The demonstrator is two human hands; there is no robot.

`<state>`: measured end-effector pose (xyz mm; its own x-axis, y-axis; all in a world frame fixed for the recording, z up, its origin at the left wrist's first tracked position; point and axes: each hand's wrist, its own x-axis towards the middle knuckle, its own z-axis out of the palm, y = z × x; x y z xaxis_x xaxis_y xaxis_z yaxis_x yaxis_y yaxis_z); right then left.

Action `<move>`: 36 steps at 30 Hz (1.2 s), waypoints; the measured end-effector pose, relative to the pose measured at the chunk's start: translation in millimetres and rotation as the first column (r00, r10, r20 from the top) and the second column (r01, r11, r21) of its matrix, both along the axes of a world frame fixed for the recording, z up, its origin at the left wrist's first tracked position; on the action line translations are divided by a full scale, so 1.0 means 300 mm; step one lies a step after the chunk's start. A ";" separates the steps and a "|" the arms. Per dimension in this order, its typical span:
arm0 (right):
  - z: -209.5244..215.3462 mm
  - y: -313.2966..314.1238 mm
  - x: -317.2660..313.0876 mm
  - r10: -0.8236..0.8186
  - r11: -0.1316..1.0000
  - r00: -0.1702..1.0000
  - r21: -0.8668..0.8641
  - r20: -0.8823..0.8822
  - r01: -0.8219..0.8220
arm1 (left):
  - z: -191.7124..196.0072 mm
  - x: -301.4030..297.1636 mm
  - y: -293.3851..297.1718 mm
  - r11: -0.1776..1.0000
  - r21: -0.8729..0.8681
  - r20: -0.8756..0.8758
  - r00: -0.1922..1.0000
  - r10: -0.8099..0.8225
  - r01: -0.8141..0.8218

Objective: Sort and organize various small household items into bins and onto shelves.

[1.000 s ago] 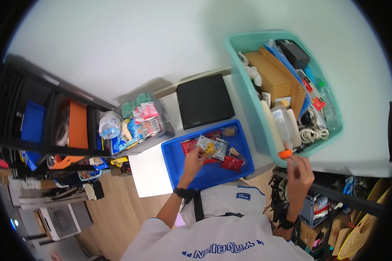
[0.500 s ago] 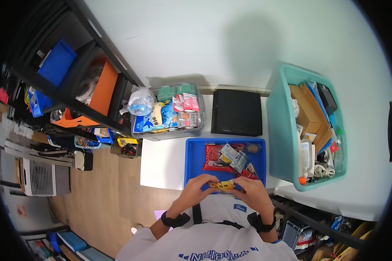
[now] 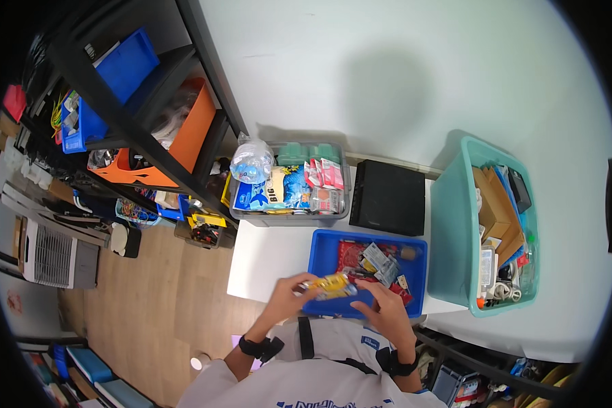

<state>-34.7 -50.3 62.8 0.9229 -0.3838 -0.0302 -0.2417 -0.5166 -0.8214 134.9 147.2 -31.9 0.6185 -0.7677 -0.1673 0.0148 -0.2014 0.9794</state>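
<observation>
My left hand (image 3: 291, 298) is closed on the left end of a small yellow packet (image 3: 332, 287), which is a little blurred by motion. My right hand (image 3: 387, 314) is just right of the packet, its thumb and fingers apart. Whether a fingertip touches the packet's right end I cannot tell. Both hands are over the near edge of a blue tray (image 3: 309, 262). In the tray lie a red packet (image 3: 349, 253), several silver-and-white sachets (image 3: 382, 264) and a small brown round item (image 3: 408, 253).
Behind the tray stand a grey bin (image 3: 289, 219) full of packets and a black box (image 3: 389, 197). A plastic bottle (image 3: 251, 162) rests on the bin. At right is a tall teal tub (image 3: 450, 238); a black shelf rack (image 3: 109, 102) with an orange bin (image 3: 196, 146) stands at left.
My right hand has opened and come away from the packet's right end. My left hand has shifted slightly left, still holding the packet. The view has also turned a little.
</observation>
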 end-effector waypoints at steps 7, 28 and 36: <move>-0.033 -0.028 -0.027 -0.175 0.984 0.984 -0.042 -0.013 0.175 | -0.073 0.420 0.105 0.708 0.042 0.609 0.580 0.541 -0.705; -0.059 -0.009 -0.068 -0.286 0.958 0.950 -0.047 -0.123 0.283 | -0.318 0.766 -0.021 0.883 0.129 0.925 0.376 0.057 -0.451; -0.065 -0.010 -0.077 -0.268 0.963 0.950 -0.016 -0.162 0.269 | -0.305 0.739 -0.016 0.870 0.264 0.902 0.425 -0.072 -0.415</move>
